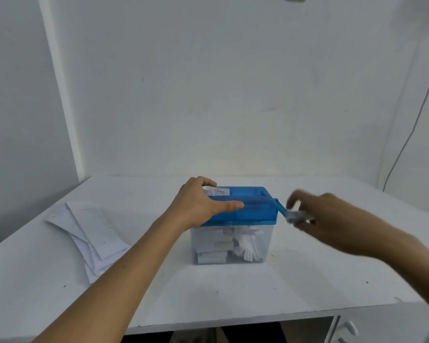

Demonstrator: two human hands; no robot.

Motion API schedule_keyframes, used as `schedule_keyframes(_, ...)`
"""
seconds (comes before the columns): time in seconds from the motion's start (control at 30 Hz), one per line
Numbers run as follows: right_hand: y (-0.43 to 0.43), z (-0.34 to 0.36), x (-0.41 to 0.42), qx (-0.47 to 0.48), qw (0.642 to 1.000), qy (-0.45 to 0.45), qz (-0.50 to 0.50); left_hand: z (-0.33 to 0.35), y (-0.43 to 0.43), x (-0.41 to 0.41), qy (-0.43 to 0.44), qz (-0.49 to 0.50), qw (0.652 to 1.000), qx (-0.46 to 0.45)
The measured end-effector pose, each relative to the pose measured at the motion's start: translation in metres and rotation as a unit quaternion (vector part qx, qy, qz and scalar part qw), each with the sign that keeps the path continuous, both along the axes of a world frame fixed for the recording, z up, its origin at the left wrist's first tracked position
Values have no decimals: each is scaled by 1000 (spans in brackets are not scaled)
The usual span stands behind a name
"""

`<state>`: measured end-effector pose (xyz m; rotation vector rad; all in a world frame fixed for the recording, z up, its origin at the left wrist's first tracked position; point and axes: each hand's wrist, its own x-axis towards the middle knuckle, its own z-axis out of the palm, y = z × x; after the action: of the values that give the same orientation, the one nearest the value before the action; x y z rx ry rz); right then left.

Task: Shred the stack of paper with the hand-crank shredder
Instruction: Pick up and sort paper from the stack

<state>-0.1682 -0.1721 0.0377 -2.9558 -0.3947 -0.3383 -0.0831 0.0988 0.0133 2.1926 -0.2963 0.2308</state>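
The left hand [198, 201] clamps the shredder [248, 211] at its blue lid, fingertips hidden over the far edge. The right hand [324, 219], blurred, curls round the crank [281, 209], whose knob is hard to make out. The paper [94, 233] lies fanned on the surface [233, 293] left of the shredder, partly behind the left forearm.

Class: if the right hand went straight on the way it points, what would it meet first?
Probably the shredder's blue lid: the right hand, blurred round the crank handle, points left toward the lid's end, though depth is unclear.
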Motion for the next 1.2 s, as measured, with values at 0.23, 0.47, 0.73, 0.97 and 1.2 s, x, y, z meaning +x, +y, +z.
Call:
schedule_keyframes(0.23,1,30,33,116,979,-168,11,-4,1,4,-2,0,1000,4)
schedule_keyframes(0.47,9,-5,75,144,963,-228,-5,-3,1,2,-2,0,1000,6)
schedule_keyframes(0.73,17,-40,88,84,992,-91,-34,-3,0,1,-8,-3,1000,0)
schedule_keyframes(0.97,20,-97,60,74,996,24,-31,-4,-2,-2,-14,8,1000,-12)
schedule_keyframes(1.2,10,-89,36,37,998,29,-39,-4,-2,-4,-10,11,1000,-10)
